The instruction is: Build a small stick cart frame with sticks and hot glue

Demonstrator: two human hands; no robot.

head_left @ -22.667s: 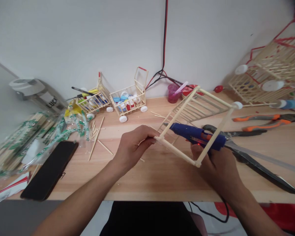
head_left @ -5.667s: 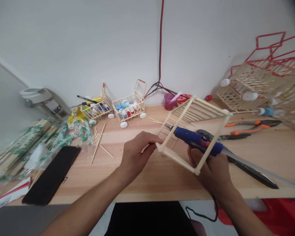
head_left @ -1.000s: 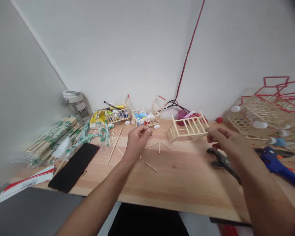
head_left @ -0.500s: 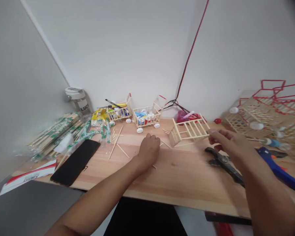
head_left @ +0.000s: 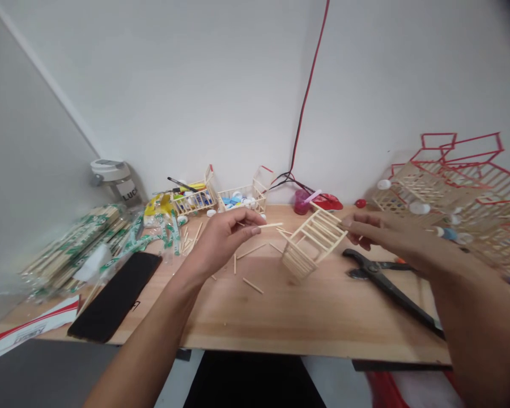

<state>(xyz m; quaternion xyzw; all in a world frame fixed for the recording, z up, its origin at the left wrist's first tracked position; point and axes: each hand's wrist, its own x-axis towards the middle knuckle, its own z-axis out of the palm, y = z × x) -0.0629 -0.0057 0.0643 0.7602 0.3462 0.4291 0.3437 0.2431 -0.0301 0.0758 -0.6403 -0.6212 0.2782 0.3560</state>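
My left hand (head_left: 221, 235) pinches a short wooden stick (head_left: 268, 225) by one end, raised a little above the wooden table (head_left: 306, 317). My right hand (head_left: 376, 232) grips the top right edge of a small stick-built frame (head_left: 312, 243), tilted with its lower corner near the table. The stick's free end points toward the frame and stays short of it. Several loose sticks (head_left: 249, 266) lie on the table under and between my hands.
Black scissors (head_left: 386, 283) lie right of the frame. Two small stick carts with bottle caps (head_left: 238, 198) stand at the wall. A black phone (head_left: 114, 294) and packs of chopsticks (head_left: 76, 243) lie left. Large stick baskets with red trim (head_left: 454, 187) fill the right.
The blue glue gun left my right hand, which now holds the frame. My left hand dropped to the table, then rose holding a stick. The frame tipped toward me.
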